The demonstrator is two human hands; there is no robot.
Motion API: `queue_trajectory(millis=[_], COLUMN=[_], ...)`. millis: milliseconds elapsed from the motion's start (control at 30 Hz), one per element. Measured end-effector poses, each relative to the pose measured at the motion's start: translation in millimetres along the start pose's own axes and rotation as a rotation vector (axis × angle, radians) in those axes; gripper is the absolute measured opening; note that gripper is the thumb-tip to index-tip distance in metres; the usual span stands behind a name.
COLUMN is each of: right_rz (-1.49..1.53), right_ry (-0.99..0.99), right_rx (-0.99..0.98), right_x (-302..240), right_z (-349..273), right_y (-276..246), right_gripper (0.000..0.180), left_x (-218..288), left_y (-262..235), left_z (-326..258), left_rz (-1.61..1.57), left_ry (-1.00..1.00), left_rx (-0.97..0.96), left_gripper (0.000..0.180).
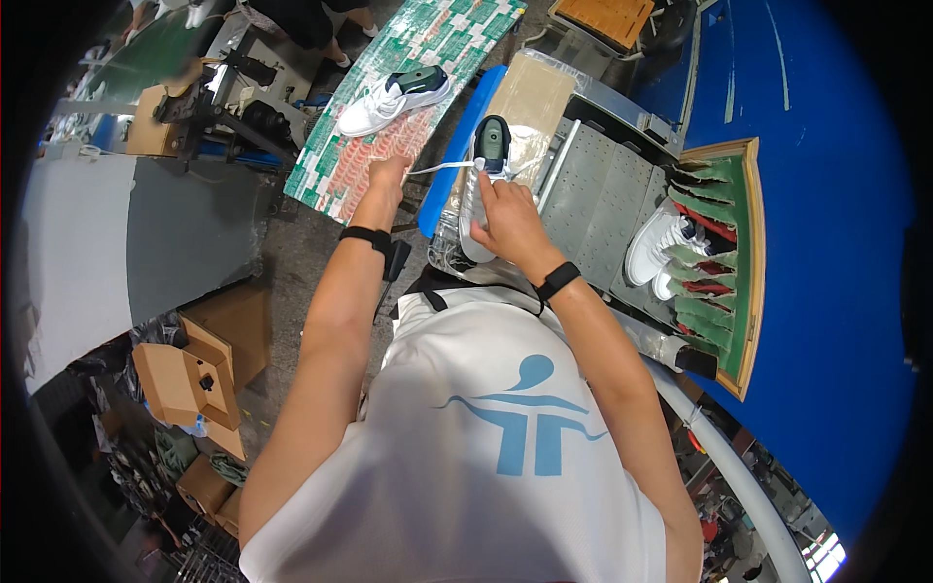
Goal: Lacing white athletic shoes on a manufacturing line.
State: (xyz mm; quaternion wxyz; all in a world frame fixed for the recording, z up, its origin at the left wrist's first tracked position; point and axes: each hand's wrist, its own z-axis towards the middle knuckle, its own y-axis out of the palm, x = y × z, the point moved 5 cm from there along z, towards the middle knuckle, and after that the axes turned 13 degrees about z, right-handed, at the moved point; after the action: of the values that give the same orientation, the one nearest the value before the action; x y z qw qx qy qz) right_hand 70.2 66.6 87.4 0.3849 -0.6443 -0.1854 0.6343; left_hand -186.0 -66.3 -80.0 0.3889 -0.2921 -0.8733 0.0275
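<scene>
A white low-top sneaker (470, 212) with a dark green and black inner lining stands in front of me, toe toward me, at the edge of a work surface. My left hand (390, 173) is closed on the end of a white shoelace (439, 167), which runs taut leftward from the top of the sneaker. Over the sneaker's right side lies my right hand (512, 222), index finger stretched onto the lacing by the tongue and thumb apart from it. Its other fingers are partly hidden. Another white sneaker (374, 112) sits farther off on the left.
That second sneaker rests on a green, white and red patterned board (355, 173). To the right, a grey metal conveyor (595, 204) carries white sneakers (653, 243) by a wood-framed opening with green strip curtains (714, 306). An open cardboard box (185, 384) stands lower left. A blue panel (816, 223) rises at right.
</scene>
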Motion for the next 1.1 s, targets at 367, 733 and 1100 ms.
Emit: queue_trajectory(millis=[367,733,1100], right_rz=[0.815,0.795,0.111], right_ry=[0.481,0.453,0.192], right_rx=[0.058,-0.277,0.025], right_x=[20.1,18.7,4.7], right_z=[16.9,-51.4,-48.4], right_y=[14.0,-30.9,-33.4], right_gripper=[0.061,0.07,0.079], left_x=[107.4,97.8,85.1], left_y=[110.2,100.1,111.4], left_z=[-83.7,-79.9,-93.9], left_rz=[0.825,0.711,0.663], left_ry=[0.812,0.746,0.783], left_rx=[-0.548,-0.593,-0.404], left_gripper=[0.091,0.096,0.099])
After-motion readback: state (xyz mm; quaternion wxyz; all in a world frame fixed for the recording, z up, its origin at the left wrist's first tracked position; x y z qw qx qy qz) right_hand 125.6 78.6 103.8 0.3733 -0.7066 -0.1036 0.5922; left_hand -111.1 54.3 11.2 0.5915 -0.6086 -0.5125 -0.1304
